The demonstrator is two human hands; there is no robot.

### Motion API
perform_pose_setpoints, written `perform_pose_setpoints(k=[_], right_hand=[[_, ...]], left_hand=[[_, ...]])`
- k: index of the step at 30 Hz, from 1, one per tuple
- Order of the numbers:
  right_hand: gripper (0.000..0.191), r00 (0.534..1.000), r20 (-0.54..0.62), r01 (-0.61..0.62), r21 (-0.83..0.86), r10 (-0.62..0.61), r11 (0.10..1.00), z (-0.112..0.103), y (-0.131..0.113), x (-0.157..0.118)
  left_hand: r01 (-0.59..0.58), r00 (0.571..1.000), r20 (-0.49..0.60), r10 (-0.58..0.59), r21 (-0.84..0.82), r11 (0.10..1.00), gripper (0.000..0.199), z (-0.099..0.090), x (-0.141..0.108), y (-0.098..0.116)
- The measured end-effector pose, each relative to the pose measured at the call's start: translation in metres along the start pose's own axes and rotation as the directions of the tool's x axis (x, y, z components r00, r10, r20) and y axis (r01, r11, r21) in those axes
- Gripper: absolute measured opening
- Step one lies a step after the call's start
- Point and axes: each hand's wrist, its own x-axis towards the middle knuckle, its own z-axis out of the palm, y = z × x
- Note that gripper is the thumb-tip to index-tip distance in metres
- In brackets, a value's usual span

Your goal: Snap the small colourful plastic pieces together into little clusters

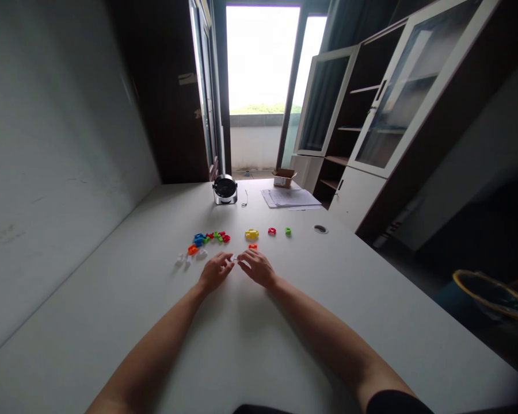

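A long white table (112, 322) fills most of the room, running away from the person toward a bright doorway (261, 57) with a low balcony wall (254, 144) beyond it. To the right stands a tall glass-fronted cabinet (397, 98) with its doors swung open, and a round basket (494, 294) sits low past the table's right edge. At the far end of the table are a stack of papers (290, 198), a small cardboard box (284, 177) and a round black-and-silver desk fan (225, 190). A round cable grommet (320, 229) is set into the tabletop nearer the right edge.

Small plastic pieces lie across the middle of the table: a tight cluster of blue, red and green pieces (211, 237), a yellow piece (251, 234), a red piece (271, 231), a green piece (288, 231), two orange pieces (252, 246) and a few whitish pieces (190, 257).

The left hand (214, 271) and right hand (258, 268) are half-closed, fingers curled toward each other just in front of the orange pieces. Their fingertips (229, 257) meet around a tiny translucent piece (233, 259), though it is too small to tell whether either hand has hold of it.
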Motion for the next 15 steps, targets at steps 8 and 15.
perform_pose_setpoints(k=[8, 15], right_hand=[[0.008, 0.996, -0.068, -0.069, -0.074, 0.064, 0.995, 0.001, 0.005, 0.000], [0.009, 0.781, -0.361, -0.607, -0.250, 0.509, 0.754, -0.024, 0.061, -0.008]], left_hand=[[0.016, 1.000, -0.007, -0.016, -0.025, 1.000, 0.030, 0.000, 0.000, 0.000], [0.028, 1.000, -0.005, -0.028, -0.048, 0.998, 0.028, 0.001, 0.000, -0.001]])
